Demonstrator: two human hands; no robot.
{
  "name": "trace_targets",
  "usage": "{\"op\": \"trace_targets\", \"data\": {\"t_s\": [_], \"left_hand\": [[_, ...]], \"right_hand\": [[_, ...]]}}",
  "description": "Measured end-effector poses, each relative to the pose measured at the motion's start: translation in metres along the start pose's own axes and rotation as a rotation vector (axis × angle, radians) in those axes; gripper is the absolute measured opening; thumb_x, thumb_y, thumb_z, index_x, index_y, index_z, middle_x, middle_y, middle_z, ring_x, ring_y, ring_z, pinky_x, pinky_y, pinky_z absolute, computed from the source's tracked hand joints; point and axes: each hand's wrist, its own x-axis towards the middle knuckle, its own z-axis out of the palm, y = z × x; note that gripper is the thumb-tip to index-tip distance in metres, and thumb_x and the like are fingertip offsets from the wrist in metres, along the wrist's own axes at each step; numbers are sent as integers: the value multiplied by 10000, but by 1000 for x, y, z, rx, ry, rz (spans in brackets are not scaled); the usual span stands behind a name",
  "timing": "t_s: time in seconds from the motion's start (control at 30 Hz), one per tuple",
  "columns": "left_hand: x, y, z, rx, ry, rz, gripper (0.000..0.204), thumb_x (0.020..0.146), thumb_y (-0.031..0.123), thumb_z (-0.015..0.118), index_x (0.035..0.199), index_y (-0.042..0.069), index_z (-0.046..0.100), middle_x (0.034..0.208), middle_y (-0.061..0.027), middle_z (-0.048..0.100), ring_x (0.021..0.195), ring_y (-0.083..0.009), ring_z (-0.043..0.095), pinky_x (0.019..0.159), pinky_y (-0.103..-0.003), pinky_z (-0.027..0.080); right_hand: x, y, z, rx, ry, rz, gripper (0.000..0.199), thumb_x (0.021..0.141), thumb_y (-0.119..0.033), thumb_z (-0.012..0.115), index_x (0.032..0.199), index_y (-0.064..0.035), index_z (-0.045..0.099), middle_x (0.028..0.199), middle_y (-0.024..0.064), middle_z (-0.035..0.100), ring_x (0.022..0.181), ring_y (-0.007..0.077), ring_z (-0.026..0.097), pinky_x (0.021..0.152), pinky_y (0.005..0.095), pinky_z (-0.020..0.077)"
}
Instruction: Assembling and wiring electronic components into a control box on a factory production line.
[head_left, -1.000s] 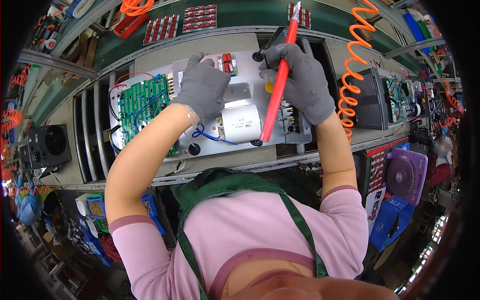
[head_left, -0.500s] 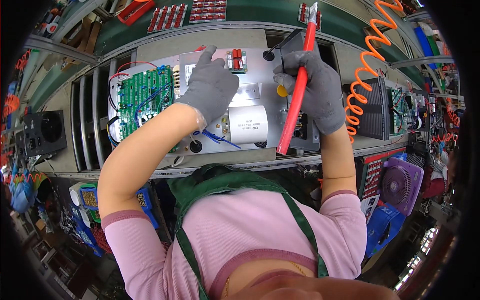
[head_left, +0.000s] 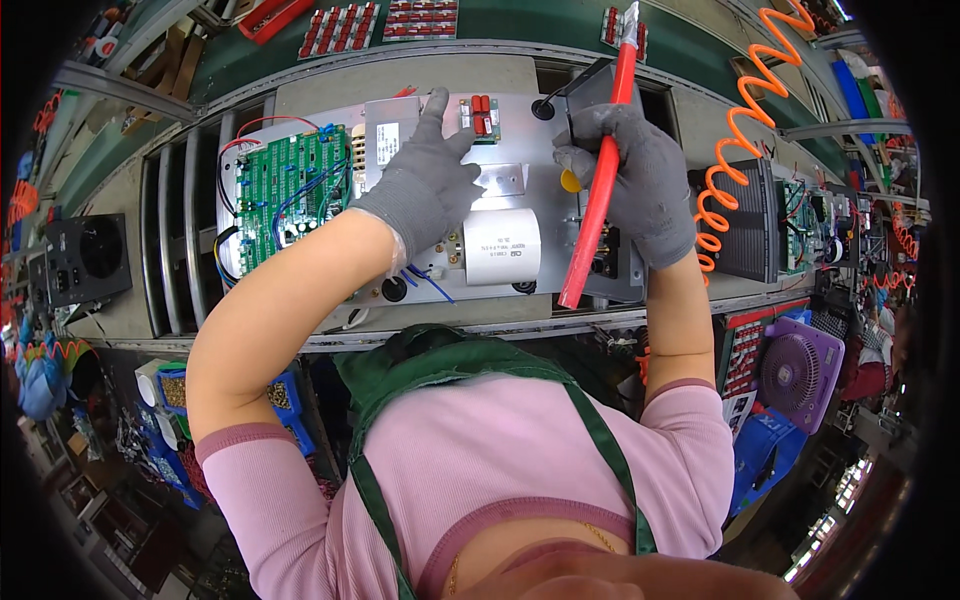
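A silver metal chassis plate [head_left: 540, 200] lies across the workbench in front of me. My left hand [head_left: 425, 185], in a grey glove, is over its middle with fingers apart and holds nothing; the index finger points away from me, near a small board with red components [head_left: 481, 120]. A white cylindrical capacitor [head_left: 502, 250] sits on the plate just right of that wrist. To the left is a large green circuit board [head_left: 270, 180] with blue wires. My gloved right hand [head_left: 648, 195] is closed around a long red rod [head_left: 597, 205] with a silvery, flattened far tip.
A dark panel and yellow disc [head_left: 570, 181] are beside my right hand. An orange coiled hose [head_left: 718, 170] hangs at the right, before another finned unit [head_left: 745, 215]. Boards with red parts [head_left: 420, 20] lie on the far bench. A purple fan [head_left: 795, 370] stands at lower right.
My left hand has shifted slightly to the right and its fingers have spread. The right hand still grips the red rod, nearly in place.
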Motion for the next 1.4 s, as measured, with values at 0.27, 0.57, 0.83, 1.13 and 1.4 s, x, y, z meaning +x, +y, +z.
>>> {"op": "trace_targets", "data": {"t_s": [0.27, 0.57, 0.83, 1.13, 1.4], "left_hand": [[-25, 2, -21, 30, 44, 76, 293, 836, 228, 554, 1087, 190, 699, 1206, 1, 615, 1335, -284, 367, 1108, -646, 111], [-121, -4, 10, -246, 1021, -165, 454, 713, 282, 659, 1155, 204, 597, 1226, -4, 573, 1153, -198, 529, 937, -506, 410], [-298, 16, 164, -615, 1185, -823, 406, 739, 155, 660, 1140, 131, 602, 1075, -78, 626, 1023, -289, 585, 890, -398, 470], [-517, 182, 362, -588, 345, -2522, 348, 790, 221, 654, 1117, 102, 641, 1059, -156, 606, 1038, -352, 577, 894, -433, 454], [-550, 228, 403, -1112, 111, -2622, 395, 799, 305, 648, 1155, 136, 607, 1108, -168, 568, 1057, -383, 560, 886, -475, 478]], "right_hand": [[3, -1, 1, 26, -56, -37, 317, 691, 0, 726, 982, -43, 608, 937, 94, 670, 837, 225, 665, 752, 320, 525], [2, 10, -5, -28, -102, -226, 280, 783, 7, 693, 1039, -7, 581, 962, 108, 667, 862, 218, 633, 794, 328, 506], [87, -137, 53, -127, -365, -711, 263, 814, -151, 725, 1004, -7, 614, 934, 132, 686, 808, 250, 650, 706, 353, 515], [111, -289, 211, -203, -662, -1073, 253, 724, -150, 776, 914, -52, 640, 806, 113, 659, 704, 316, 618, 617, 384, 485], [107, -335, 282, -222, -776, -890, 355, 773, 17, 655, 1118, -58, 616, 996, 149, 658, 906, 316, 638, 772, 380, 516]]}}
